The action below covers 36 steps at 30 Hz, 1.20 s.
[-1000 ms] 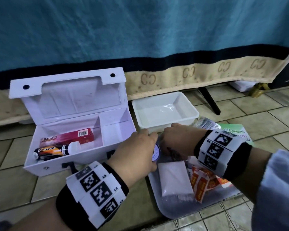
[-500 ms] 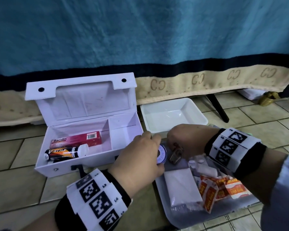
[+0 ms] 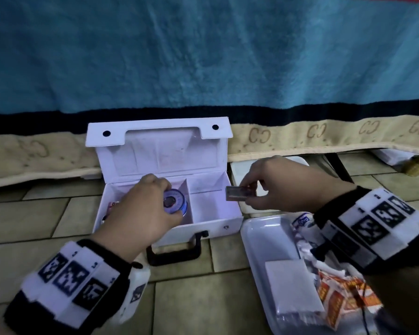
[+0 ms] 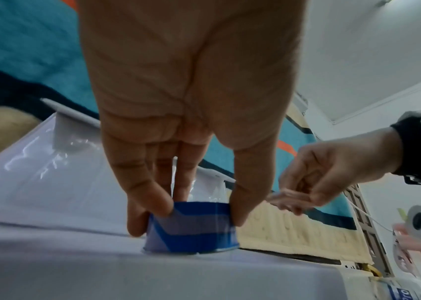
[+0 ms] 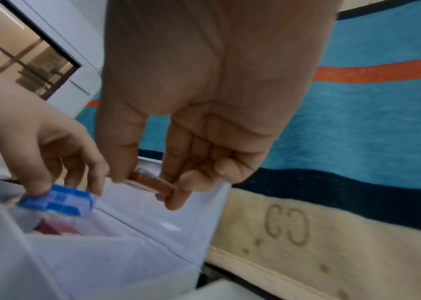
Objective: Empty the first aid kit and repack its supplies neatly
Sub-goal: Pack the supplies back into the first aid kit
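Tiled floor (image 3: pixel 58 213) runs under everything, up to a blue blanket hanging at the back. Nearest me on the right lies a white tray (image 3: pixel 259 240) holding a white pad (image 3: pixel 290 286), orange sachets (image 3: pixel 341 298) and a crumpled wrapper with blue print (image 3: pixel 302 221). Beyond it, toward the left, sits the white kit (image 3: pixel 218 213), lid up, black handle (image 3: pixel 173 253) facing me. My left hand (image 3: pixel 140 213) grips a blue-and-white tape roll (image 3: pixel 176 203) between thumb and fingers, at the right end of the kit's left compartment, next to the divider. I cannot tell whether it touches the bottom. A red box (image 3: pixel 113 204) peeks out beneath that hand. My right hand (image 3: pixel 281 184) pinches a small flat packet (image 3: pixel 238 193) between thumb and fingers, over the right rim of the kit's right compartment. Behind that hand, a second white tray (image 3: pixel 237 172) rests against the blanket's (image 3: pixel 203 56) beige border.
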Each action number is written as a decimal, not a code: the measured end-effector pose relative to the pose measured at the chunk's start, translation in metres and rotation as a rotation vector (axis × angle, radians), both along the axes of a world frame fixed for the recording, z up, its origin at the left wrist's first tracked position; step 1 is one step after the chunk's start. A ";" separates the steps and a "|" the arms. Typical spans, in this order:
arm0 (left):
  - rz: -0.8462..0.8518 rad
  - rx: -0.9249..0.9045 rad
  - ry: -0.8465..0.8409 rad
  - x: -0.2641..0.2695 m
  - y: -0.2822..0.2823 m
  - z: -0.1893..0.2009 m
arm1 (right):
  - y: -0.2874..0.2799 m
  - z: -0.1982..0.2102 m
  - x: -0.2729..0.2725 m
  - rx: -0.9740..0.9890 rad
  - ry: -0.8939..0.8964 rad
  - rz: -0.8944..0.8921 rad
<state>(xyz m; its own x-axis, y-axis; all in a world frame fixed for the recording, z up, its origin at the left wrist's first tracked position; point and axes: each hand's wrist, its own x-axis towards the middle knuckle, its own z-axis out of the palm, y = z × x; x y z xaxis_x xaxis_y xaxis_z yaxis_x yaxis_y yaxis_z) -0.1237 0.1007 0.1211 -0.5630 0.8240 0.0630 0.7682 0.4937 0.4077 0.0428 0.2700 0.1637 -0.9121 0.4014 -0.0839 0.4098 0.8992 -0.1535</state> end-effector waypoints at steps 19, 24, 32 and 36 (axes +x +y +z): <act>-0.069 -0.075 -0.033 -0.049 -0.025 -0.028 | -0.066 -0.041 -0.089 0.182 -0.086 0.025; -0.045 -0.082 -0.052 -0.051 -0.031 -0.031 | -0.073 -0.051 -0.101 0.247 -0.150 0.066; -0.066 -0.083 -0.026 -0.051 -0.031 -0.030 | -0.079 -0.063 -0.109 0.175 -0.201 -0.019; -0.103 -0.060 0.009 -0.044 -0.028 -0.024 | -0.081 -0.049 -0.088 0.043 -0.029 -0.116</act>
